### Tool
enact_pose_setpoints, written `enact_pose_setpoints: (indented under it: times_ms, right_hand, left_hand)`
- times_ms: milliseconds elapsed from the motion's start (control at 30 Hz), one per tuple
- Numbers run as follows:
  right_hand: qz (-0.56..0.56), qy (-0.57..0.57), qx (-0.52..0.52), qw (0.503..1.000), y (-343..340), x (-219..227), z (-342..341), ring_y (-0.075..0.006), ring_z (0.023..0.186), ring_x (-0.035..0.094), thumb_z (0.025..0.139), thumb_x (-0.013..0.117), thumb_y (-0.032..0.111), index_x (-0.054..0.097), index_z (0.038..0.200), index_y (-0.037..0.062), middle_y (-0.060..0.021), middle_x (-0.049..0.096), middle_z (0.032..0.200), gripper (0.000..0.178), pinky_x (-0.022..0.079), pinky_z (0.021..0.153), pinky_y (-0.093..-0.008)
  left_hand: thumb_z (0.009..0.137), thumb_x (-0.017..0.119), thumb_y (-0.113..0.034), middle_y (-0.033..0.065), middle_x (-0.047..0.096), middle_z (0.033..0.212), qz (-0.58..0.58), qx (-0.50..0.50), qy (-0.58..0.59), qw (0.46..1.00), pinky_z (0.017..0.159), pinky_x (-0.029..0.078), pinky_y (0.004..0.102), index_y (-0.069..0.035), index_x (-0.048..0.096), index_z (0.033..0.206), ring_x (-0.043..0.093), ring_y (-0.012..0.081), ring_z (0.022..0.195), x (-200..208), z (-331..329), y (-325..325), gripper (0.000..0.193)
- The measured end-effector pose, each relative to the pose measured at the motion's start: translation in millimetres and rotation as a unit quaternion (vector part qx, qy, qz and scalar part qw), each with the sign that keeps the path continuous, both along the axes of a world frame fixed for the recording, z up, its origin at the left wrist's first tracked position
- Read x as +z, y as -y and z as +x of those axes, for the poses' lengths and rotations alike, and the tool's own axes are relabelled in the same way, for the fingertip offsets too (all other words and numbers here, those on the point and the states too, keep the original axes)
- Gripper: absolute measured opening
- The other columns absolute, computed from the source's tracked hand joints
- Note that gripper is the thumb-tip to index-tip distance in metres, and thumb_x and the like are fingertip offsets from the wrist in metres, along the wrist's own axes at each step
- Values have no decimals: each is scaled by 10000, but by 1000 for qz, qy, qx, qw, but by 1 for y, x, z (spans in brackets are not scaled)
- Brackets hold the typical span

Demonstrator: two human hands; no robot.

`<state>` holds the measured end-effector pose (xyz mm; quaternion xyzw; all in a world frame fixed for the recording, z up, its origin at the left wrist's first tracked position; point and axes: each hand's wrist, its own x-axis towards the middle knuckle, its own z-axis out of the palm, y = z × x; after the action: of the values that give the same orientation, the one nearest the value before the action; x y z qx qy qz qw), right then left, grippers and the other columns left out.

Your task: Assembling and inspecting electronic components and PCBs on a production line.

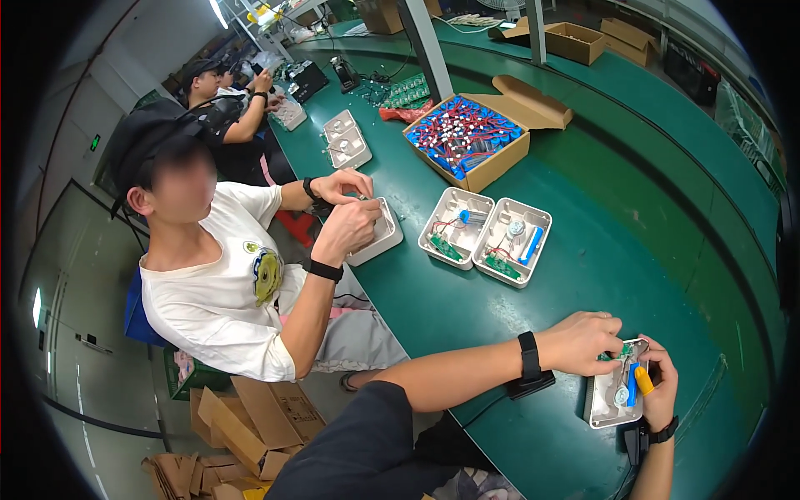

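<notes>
At lower right, the person's right hand (661,379) grips the white case (602,398), seemingly steadying it; the left hand (579,343) bends over its green board (626,351), hold unclear. Farther, upper centre, a cardboard box (497,169) stands open, probably for access.

Dk short sleeve (354,442); blk wristbands (529,357); yel finger cot (643,381).
</notes>
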<state>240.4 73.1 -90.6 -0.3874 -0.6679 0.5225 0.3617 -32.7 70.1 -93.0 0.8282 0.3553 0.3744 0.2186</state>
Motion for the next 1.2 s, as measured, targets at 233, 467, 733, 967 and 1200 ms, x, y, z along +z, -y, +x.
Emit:
enact_pose_setpoints:
  times_ms: [233, 467, 733, 967, 1200]
  right_hand:
    - [8, 8, -1, 1000, 1, 2, 1, -279, 1270, 618, 941, 733, 26, 664, 1062, 25, -213, 625, 1427, 139, 468, 1083, -389]
    - [6, 11, -6, 1000, 1, 4, -1, -273, 1251, 627, 936, 743, 34, 673, 1040, 26, -207, 633, 1414, 126, 484, 1064, -381]
    - [5, 11, -2, 1000, 0, 5, -1, -275, 1260, 619, 926, 736, 18, 668, 1044, 26, -203, 626, 1420, 136, 467, 1085, -386]
    - [-1, 22, 15, 1000, -1, 2, 5, -281, 1304, 593, 924, 711, -6, 650, 1055, 26, -205, 599, 1452, 147, 430, 1131, -403]
    - [6, 18, 13, 1000, -3, -2, 3, -268, 1282, 597, 930, 710, 12, 640, 1063, 29, -205, 593, 1460, 151, 438, 1110, -389]
  left_hand:
    - [880, 787, -297, 72, 545, 842, -15, -2, 4, 1000, 688, 522, 433, -88, 697, 804, 611, 282, 820, -2, 2, 1, 239]
    - [888, 777, -306, 72, 542, 852, -6, 0, 7, 1000, 681, 519, 432, -88, 691, 793, 607, 281, 816, -3, 1, 1, 253]
    - [884, 777, -300, 72, 540, 851, -12, 3, 7, 1000, 686, 517, 434, -89, 691, 794, 603, 286, 820, -2, 2, 1, 245]
    - [867, 785, -298, 78, 530, 851, -15, -6, 2, 1000, 690, 511, 432, -91, 684, 798, 597, 288, 820, -2, 3, 1, 241]
    - [856, 789, -296, 77, 528, 859, -21, -8, 14, 1000, 687, 507, 434, -96, 688, 801, 596, 288, 829, -5, 2, -1, 231]
